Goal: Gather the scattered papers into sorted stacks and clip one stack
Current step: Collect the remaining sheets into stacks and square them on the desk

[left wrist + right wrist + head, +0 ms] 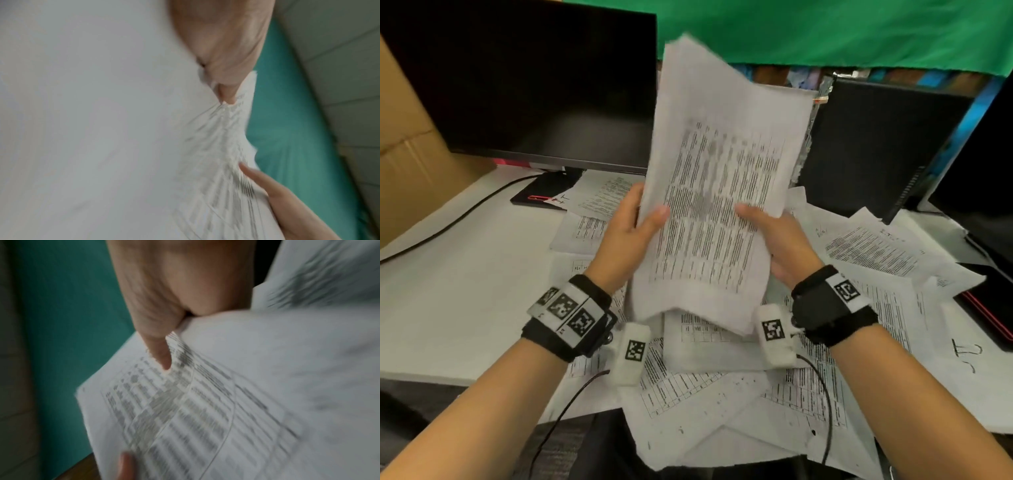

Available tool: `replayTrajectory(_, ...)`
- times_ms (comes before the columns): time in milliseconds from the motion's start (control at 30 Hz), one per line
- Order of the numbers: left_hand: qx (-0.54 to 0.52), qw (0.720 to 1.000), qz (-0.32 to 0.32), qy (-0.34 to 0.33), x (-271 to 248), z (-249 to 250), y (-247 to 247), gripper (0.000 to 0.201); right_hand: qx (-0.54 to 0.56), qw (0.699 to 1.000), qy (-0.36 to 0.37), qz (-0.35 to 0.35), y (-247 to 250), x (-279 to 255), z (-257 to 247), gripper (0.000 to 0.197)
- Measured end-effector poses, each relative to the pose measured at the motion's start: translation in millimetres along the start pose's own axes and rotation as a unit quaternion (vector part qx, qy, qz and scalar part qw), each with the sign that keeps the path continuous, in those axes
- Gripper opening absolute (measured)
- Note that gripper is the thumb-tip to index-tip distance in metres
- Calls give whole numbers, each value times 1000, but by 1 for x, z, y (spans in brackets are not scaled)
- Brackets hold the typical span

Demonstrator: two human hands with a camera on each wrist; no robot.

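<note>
Both hands hold a bundle of printed sheets [709, 192] upright above the desk. My left hand [633, 222] pinches its left edge, thumb on the printed face. My right hand [774, 236] grips the right edge, thumb on the front too. The left wrist view is blurred: the sheets [102, 129] fill it, with the left thumb [224, 48] pressed on them. In the right wrist view the right thumb [160, 345] lies on the printed sheet [205, 410]. Many loose printed papers [722, 387] lie scattered on the desk below. No clip shows.
A black monitor [527, 85] stands at the back left with a cardboard box [410, 144] beside it. A black computer case [876, 144] stands at the back right. A dark notebook with a red edge [989, 308] lies far right. The white desk [465, 291] is bare at the left.
</note>
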State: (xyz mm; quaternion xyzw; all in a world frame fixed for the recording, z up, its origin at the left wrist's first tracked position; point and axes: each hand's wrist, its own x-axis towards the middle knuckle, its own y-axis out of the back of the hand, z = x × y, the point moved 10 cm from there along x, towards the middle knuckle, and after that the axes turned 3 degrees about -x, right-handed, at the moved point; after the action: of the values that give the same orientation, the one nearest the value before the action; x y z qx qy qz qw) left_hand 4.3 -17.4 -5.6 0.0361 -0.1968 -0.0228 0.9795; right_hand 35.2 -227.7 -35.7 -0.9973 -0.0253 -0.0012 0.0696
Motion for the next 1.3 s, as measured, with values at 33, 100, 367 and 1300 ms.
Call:
replayTrajectory(33,8,999,-7,-30,3,18,-9,37,-24,998,57,16,-5,-4,-21,45)
replayTrajectory(100,-4,997,-4,-81,4,42,-19,43,-86,985,143,54,-11,-18,-52,35)
replayTrajectory(367,23,982,-95,160,-15,-65,-23,36,-150,987,-59,-25,2,-26,57,75)
replayTrajectory(1300,60,917,63,390,-88,-150,93,20,-174,972,-155,43,32,27,138,30)
